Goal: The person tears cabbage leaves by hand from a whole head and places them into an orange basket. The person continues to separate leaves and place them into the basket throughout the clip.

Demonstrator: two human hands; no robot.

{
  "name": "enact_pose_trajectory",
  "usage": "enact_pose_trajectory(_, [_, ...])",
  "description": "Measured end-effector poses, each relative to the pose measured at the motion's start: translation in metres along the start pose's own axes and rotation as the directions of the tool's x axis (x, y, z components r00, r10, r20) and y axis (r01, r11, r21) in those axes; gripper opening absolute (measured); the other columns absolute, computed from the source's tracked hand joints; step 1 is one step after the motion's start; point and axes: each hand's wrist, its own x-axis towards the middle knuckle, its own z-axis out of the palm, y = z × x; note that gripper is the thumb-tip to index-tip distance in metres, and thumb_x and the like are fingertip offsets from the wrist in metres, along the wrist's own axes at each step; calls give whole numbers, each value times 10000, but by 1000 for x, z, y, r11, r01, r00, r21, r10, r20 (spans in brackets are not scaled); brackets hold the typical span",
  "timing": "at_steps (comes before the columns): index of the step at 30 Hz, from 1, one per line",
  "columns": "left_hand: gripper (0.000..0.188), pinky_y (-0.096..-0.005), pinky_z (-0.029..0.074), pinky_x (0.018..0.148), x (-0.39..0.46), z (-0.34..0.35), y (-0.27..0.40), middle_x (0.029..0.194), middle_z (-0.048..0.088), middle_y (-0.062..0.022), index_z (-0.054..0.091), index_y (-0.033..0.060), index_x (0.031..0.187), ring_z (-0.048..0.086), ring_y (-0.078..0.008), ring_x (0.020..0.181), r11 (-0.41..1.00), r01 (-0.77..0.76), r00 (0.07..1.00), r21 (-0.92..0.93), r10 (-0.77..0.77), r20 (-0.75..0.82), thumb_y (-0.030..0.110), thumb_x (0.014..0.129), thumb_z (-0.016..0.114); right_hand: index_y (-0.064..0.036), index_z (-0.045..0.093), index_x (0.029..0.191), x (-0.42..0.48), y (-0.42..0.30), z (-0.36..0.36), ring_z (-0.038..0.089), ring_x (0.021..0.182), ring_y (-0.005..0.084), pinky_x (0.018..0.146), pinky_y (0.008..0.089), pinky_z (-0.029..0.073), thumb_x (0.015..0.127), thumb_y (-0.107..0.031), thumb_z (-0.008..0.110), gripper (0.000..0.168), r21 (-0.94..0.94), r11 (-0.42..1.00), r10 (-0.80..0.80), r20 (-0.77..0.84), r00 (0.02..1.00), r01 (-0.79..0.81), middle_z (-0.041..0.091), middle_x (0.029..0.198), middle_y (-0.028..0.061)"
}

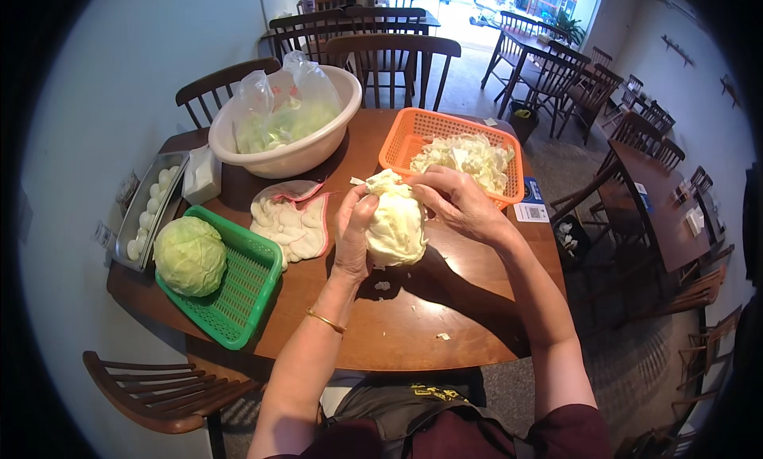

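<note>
A partly stripped cabbage head is held above the wooden table, its torn upper end facing away from me. My left hand grips it along its left side, thumb near the top. At the upper right, the fingers of my right hand are bent against the cabbage's leaves; whether they pinch a piece is hidden. Just beyond, an orange plastic basket holds torn cabbage leaves. To the left, a whole green cabbage rests in a green plastic basket.
A large pale basin holds plastic bags of greens. Beside it lie a crumpled cloth, a tissue pack and a metal tray of eggs. Leaf scraps dot the table. A wooden chair stands at lower left.
</note>
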Motion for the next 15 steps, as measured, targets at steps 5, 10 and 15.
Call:
enact_pose_trajectory(5, [533, -324, 564, 820, 2, -4, -3, 1083, 651, -122, 530, 6, 1228, 672, -196, 927, 990, 97, 995, -106, -92, 45, 412, 892, 612, 11, 664, 1050, 1, 6, 3, 572, 664, 90, 578, 236, 458, 968, -143, 609, 183, 276, 944, 166, 76, 983, -181, 614, 804, 36])
enact_pose_trajectory(10, [539, -356, 580, 843, -2, 8, 5, 1110, 654, -124, 549, 27, 1234, 676, -224, 980, 897, 267, 961, -352, -224, 160, 459, 912, 567, -22, 649, 986, 7, 34, -7, 526, 645, 47, 559, 189, 434, 980, -161, 614, 143, 663, 742, 229, -118, 966, -95, 585, 768, -6])
enact_pose_trajectory(15, [526, -357, 578, 842, -1, 6, 1, 1106, 652, -128, 543, 15, 1235, 675, -219, 978, 924, 216, 975, -316, -190, 112, 429, 912, 577, -21, 682, 1010, 13, 52, -19, 590, 751, 112, 662, 275, 494, 949, -253, 651, 242, 99, 990, 135, -372, 918, -106, 649, 855, 40])
